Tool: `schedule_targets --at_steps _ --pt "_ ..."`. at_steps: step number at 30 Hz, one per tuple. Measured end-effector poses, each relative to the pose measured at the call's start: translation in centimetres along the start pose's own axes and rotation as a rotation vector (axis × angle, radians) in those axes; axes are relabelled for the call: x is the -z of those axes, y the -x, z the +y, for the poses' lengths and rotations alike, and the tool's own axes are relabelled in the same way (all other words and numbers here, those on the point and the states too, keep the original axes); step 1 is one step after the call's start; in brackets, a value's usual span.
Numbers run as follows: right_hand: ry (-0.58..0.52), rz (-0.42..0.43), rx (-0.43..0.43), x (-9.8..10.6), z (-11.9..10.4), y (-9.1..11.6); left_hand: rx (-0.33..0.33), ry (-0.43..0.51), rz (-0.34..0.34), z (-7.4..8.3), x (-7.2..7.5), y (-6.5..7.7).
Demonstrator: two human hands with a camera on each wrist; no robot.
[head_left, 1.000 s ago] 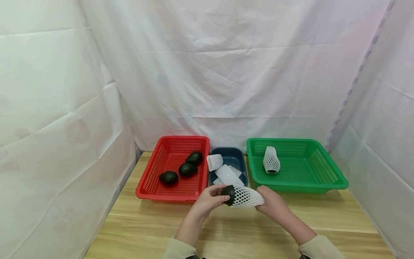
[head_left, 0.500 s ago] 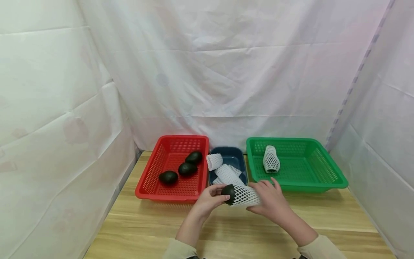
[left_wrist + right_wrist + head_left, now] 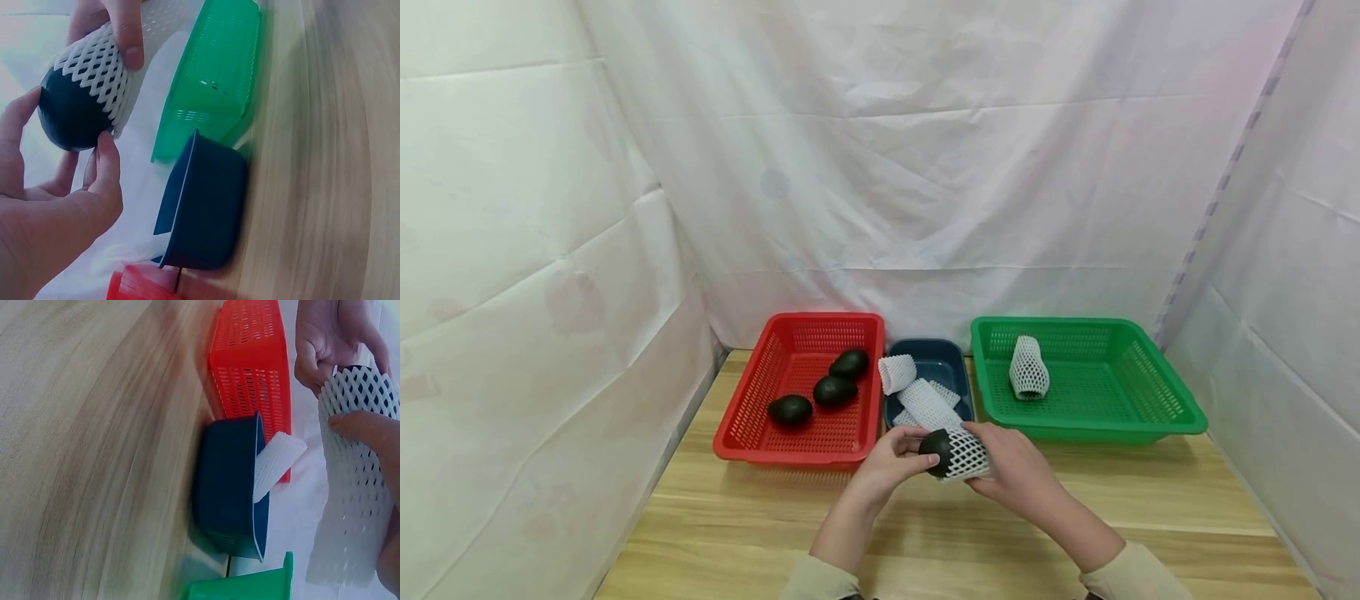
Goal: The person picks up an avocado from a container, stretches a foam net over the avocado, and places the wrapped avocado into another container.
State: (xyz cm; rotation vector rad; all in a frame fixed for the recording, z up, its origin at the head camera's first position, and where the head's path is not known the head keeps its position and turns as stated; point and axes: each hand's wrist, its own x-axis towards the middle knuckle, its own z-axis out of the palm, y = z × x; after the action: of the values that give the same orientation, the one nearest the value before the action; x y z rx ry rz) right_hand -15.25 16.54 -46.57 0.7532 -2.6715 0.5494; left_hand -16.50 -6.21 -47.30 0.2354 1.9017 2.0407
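A dark avocado sits partly inside a white foam net sleeve, its rounded end bare. My left hand pinches that bare end between thumb and fingertips. Around the sleeved part my right hand grips the net, thumb on the near side. In the right wrist view the loose tail of the foam net sleeve extends past my right hand. Both hands are above the wooden table, in front of a dark blue bin with several foam net sleeves in it.
To the left stands a red basket holding three avocados. On the right is a green basket with one net-wrapped item inside. White curtains enclose the table at the back and sides.
My right hand has let go of the sleeve's far end, moved left and taken a new grip nearer the avocado. My left hand keeps its pinch, shifting slightly right.
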Motion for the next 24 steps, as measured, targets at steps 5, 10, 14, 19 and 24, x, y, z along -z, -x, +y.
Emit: schedule_targets --at_steps 5,10,14,19,24 --pt "-0.011 -0.013 -0.009 0.0 0.2 0.1 -0.033 -0.011 -0.059 0.0 0.7 0.0" --pt "0.014 0.009 0.059 0.0 0.3 0.2 -0.049 -0.032 -0.078 0.1 1.1 0.1" --pt "0.034 0.053 0.132 0.0 0.3 0.1 -0.048 -0.031 -0.048 0.3 0.8 0.2" --pt "0.047 0.096 0.180 -0.2 0.1 -0.2 -0.054 -0.022 -0.009 0.6 0.2 0.2" --pt "0.038 0.109 0.171 -0.3 -0.1 -0.5 -0.062 -0.031 0.036 0.5 -0.5 0.2"
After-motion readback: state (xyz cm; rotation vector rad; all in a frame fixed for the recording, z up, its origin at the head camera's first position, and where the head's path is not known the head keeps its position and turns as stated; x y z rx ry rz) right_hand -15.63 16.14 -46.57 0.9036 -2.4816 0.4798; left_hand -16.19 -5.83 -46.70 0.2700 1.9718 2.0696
